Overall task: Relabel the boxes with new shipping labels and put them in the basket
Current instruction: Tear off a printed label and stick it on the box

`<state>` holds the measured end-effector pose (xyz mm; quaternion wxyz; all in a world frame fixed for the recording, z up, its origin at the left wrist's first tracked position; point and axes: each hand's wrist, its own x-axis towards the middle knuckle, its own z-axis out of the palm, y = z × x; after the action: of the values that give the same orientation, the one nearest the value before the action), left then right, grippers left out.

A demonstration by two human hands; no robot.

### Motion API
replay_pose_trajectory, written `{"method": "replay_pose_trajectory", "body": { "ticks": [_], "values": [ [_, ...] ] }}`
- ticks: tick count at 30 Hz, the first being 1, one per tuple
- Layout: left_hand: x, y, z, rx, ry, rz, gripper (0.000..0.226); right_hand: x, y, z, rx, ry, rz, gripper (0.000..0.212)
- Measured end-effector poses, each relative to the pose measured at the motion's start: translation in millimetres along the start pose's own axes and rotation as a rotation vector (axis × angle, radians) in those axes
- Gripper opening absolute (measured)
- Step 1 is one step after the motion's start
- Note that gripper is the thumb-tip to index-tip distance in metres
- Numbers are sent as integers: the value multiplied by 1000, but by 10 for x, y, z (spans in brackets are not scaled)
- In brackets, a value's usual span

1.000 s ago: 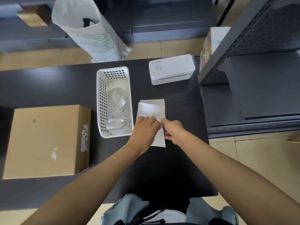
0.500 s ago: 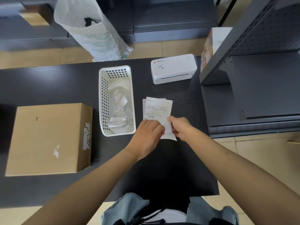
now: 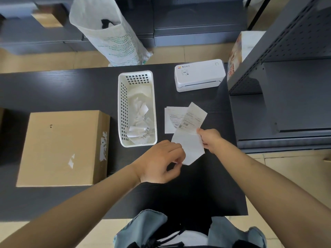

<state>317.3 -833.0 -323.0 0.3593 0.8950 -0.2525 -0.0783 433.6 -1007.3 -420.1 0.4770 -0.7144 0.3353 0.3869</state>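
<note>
- Your left hand (image 3: 161, 161) sits nearest you over the black table (image 3: 53, 90), its fingers curled, thumb and fingertips pinching the lower left corner of the shipping label (image 3: 189, 135).
- Your right hand (image 3: 210, 139) is just beyond and to the right of the left, fingers curled, gripping the same label at its right edge about halfway up.
- The two hands are close but not touching; the label spans the gap between them, its blank lower part near your left hand and its printed upper part tilting away past your right hand.
- Just beyond the hands, partly under the held label, a small stack of further labels (image 3: 172, 119) lies flat on the table.
- Left of your left hand and a little farther off stands the white perforated basket (image 3: 123, 108), with crumpled paper scraps (image 3: 141, 126) in it.
- Well to the left of both hands rests the cardboard box (image 3: 60, 149), closed, its top bearing a small torn white remnant.
- Beyond your right hand, near the table's far edge, sits the white label printer (image 3: 200, 75).
- Farther still, past the table, a white woven sack (image 3: 111, 33) stands open on the floor.
- To the right of your right hand rises grey metal shelving (image 3: 286, 68).
</note>
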Motion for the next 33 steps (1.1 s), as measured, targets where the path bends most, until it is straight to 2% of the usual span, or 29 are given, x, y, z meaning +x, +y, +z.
{"method": "replay_pose_trajectory", "body": {
  "ticks": [3, 9, 12, 14, 16, 17, 19, 22, 25, 27, 30, 33],
  "values": [
    [-65, 166, -177, -80, 29, 20, 10, 27, 41, 2, -73, 73, 0, 36],
    [-179, 311, -485, -197, 142, 19, 4, 9, 80, 81, -179, 134, -135, 27],
    [-186, 273, -543, -250, 192, -38, 6, -59, 88, 159, -361, 181, -235, 43],
    [-189, 213, -559, -281, 214, -96, 6, -133, 107, 210, -463, 317, -298, 49],
    [-191, 142, -568, -263, 204, -132, 6, -268, 122, 227, -470, 459, -447, 40],
    [-192, 105, -574, -244, 193, -143, 6, -348, 125, 231, -440, 467, -557, 30],
    [-195, 32, -598, -199, 175, -161, 9, -556, 117, 238, -323, 318, -735, 15],
    [-200, -92, -640, -92, 144, -179, 15, -1001, 95, 279, -128, -69, -862, 16],
    [-216, -195, -661, -14, 134, -199, 16, -1345, 153, 357, -104, -291, -922, 13],
    [-240, -230, -669, 8, 131, -212, 12, -1464, 222, 413, -185, -292, -946, 4],
    [-315, -182, -667, 24, 119, -215, 11, -1547, 318, 487, -248, -184, -990, 16],
    [-452, -99, -669, 33, 145, -216, 11, -1615, 369, 545, -257, -153, -964, 15]
  ]
}}
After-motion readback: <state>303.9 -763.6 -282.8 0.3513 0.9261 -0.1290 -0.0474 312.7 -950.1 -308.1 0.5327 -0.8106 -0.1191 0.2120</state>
